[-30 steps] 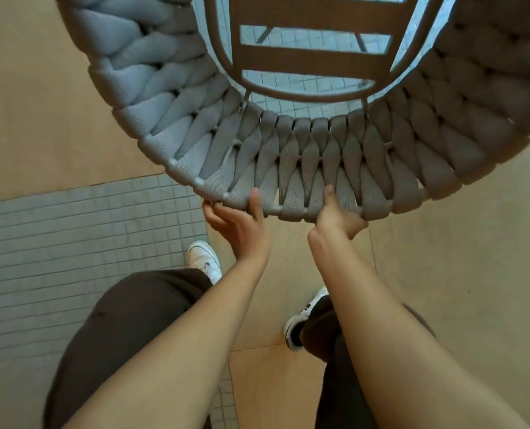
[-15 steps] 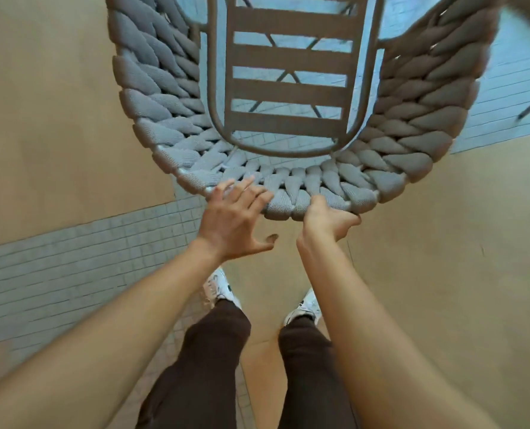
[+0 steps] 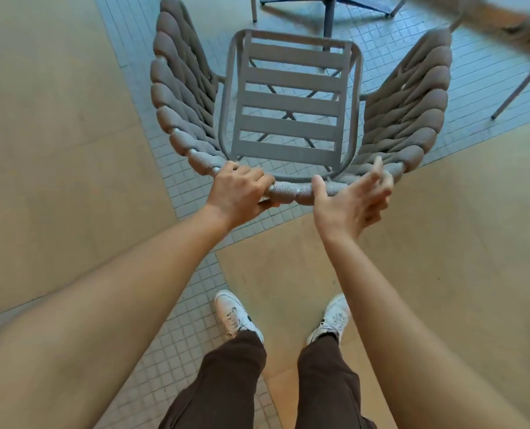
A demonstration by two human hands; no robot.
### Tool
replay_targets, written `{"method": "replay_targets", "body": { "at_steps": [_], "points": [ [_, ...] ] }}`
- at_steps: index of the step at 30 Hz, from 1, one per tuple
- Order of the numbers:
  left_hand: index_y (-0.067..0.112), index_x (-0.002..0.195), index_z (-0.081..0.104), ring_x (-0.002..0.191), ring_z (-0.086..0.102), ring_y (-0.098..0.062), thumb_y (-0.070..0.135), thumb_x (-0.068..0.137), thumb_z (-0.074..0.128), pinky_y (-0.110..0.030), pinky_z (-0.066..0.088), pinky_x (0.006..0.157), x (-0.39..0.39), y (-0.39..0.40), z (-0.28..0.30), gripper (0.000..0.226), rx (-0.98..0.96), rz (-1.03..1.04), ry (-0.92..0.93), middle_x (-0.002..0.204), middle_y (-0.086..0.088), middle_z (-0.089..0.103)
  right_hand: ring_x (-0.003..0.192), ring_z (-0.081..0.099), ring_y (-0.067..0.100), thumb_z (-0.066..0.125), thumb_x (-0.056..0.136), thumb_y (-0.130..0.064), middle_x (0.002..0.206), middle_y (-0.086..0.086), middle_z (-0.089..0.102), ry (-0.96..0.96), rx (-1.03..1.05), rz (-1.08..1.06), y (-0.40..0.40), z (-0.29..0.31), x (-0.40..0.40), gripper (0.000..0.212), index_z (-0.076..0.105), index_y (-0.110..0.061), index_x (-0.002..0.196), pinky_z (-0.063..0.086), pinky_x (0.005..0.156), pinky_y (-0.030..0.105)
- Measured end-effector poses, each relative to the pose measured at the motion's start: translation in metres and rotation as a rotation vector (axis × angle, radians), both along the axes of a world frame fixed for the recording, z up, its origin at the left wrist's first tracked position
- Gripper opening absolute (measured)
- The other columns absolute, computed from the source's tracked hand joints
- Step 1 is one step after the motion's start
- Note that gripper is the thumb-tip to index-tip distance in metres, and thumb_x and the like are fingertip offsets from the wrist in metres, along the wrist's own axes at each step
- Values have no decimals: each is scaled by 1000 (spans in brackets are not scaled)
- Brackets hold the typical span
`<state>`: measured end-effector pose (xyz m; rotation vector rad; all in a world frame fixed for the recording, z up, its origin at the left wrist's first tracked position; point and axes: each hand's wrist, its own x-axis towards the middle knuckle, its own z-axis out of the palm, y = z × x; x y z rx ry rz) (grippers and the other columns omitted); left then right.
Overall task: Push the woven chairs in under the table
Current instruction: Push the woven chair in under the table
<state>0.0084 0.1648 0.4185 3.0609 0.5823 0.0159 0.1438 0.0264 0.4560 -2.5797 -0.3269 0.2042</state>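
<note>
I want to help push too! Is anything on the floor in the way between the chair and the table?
Nothing visible blocks it. The floor between the chair and the table's dark post shows only bare tiles. The left hand grips the chair's back rim; the right hand is open beside it. The tabletop is hardly in view.

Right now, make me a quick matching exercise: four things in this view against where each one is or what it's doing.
1. left hand
2. right hand
3. table base
4. shoes

A. on the floor at the bottom of the view
B. open, fingers spread at the chair's back rim
C. beyond the woven chair, on grey tiles
D. curled around the back rim

Pairs: 1-D, 2-B, 3-C, 4-A
</note>
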Motion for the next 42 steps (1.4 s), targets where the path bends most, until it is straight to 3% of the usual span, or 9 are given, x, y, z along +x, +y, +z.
{"method": "replay_targets", "body": {
  "at_steps": [4,6,8,10,12,17,26,31,42],
  "points": [
    [24,114,69,92,69,-23,65,90,55,-40,42,83,2,3,4,50,-44,14,13,104,3,73,153,-3,30,66,67,-84,166,12,4,-62,-298,920,-3,0,27,124,11,-26,161,-6,122,50],
    [25,114,70,90,69,-23,65,88,58,-38,44,81,5,8,8,49,-70,15,30,103,4,74,155,-2,28,69,67,-81,168,10,8,-104,-503,1180,0,-2,39,125,11,-22,161,-1,123,53],
    [27,113,71,86,70,-22,66,88,58,-37,49,75,10,15,11,48,-107,-16,94,102,5,74,153,17,28,72,74,-71,163,8,30,-107,-556,1270,6,-3,45,111,22,-19,158,12,122,52],
    [28,107,71,81,70,-22,66,87,55,-36,53,67,14,21,15,46,-114,-64,165,96,6,73,134,50,31,71,77,-68,143,7,56,-74,-558,1267,14,-5,47,92,35,-22,149,40,108,51],
    [27,101,70,76,68,-21,65,86,55,-33,48,60,17,26,17,43,-90,-112,205,90,7,71,97,66,29,67,79,-68,112,2,68,-71,-584,1245,25,-7,48,73,47,-27,136,54,77,44],
    [26,98,67,67,65,-19,57,85,56,-29,44,56,22,43,18,36,-150,-220,236,83,7,68,60,52,21,59,79,-57,71,-7,54,-98,-601,1187,39,-12,47,33,66,-33,100,39,55,31],
    [26,93,65,63,58,-16,55,87,53,-28,43,57,44,89,19,31,-134,-298,230,80,8,68,61,52,22,58,75,-59,65,-7,47,-89,-627,1032,71,-12,56,32,66,-30,86,34,54,32],
    [29,99,65,69,65,-15,58,88,49,-32,55,63,69,129,18,35,-107,-378,231,85,10,69,61,52,22,52,74,-64,64,-7,45,-92,-599,982,98,-15,71,40,64,-28,83,35,55,32],
    [25,106,65,73,66,-18,60,86,53,-28,35,60,87,150,13,42,-103,-418,220,93,7,72,57,47,21,53,77,-61,60,-9,37,-64,-562,1101,114,-12,90,39,66,-26,87,36,54,31]
  ]
}}
